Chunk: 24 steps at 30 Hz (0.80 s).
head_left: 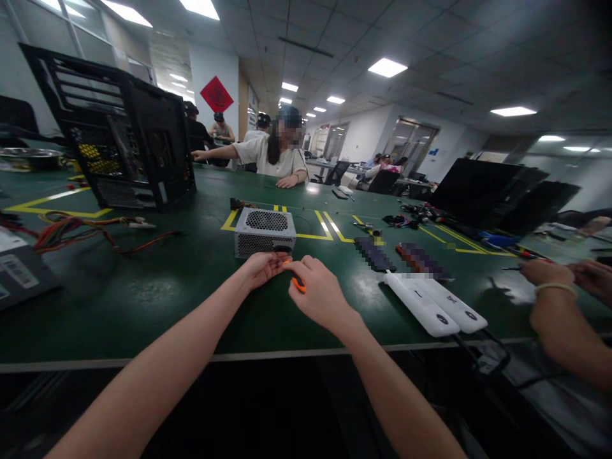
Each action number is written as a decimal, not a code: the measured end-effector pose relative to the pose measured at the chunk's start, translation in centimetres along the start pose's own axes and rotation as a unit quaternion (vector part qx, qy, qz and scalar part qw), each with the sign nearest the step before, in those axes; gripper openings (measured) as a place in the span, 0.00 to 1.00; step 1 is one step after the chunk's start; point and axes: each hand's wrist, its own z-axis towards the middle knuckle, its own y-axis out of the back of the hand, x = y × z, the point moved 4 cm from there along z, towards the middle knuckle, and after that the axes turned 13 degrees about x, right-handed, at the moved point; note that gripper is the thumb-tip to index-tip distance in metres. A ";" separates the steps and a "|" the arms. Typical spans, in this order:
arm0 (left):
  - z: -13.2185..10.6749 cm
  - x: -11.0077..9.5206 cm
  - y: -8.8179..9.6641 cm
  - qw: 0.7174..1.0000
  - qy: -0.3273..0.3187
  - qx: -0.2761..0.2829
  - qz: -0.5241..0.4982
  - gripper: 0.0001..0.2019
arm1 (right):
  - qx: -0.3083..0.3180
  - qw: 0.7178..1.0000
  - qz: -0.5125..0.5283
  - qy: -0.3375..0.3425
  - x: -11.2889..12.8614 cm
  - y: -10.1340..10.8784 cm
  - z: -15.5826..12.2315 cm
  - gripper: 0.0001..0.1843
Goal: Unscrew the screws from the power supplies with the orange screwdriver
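A grey computer power supply [258,241] with a honeycomb fan grille on top sits on the green table just ahead of my hands. My right hand [318,290] is closed around an orange-and-black screwdriver [299,285], its grip mostly hidden by my fingers. Palm up, my left hand [265,268] is at the near side of the power supply. Its fingertips are drawn together by the screwdriver's front end, and whatever they pinch is too small to make out.
An open black computer case [129,134] stands at left, near loose coloured cables [71,233] and another grey metal unit [21,271]. Two white power banks [421,306] and two pixelated phones lie at right. A co-worker's hands [549,280] work farther right; another person sits opposite.
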 end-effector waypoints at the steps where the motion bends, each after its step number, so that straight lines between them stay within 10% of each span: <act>1: 0.0 0.0 -0.1 1.000 0.002 -0.002 -0.004 0.13 | -0.007 0.999 0.037 -0.001 -0.6 0.8 0.2 0.15; 6: 0.2 0.0 -0.3 0.998 0.013 -0.047 -0.028 0.09 | -0.116 0.940 0.316 -0.054 -6.5 2.2 5.4 0.13; 8: 0.1 0.0 -0.7 0.998 0.005 -0.062 -0.025 0.11 | -0.137 0.865 0.462 -0.138 -9.7 0.3 9.0 0.13; 12: -0.2 0.0 -1.5 0.995 -0.016 -0.099 0.004 0.13 | -0.122 0.821 0.518 -0.206 -13.0 -4.7 15.2 0.11; 18: -0.3 -0.1 -1.3 0.984 -0.054 -0.167 -0.041 0.13 | -0.129 0.772 0.574 -0.240 -13.4 -9.8 18.0 0.16; 24: -2.5 -1.4 0.0 0.954 -0.123 -0.261 -0.084 0.15 | -0.211 0.774 0.557 -0.214 -9.4 -8.9 18.8 0.22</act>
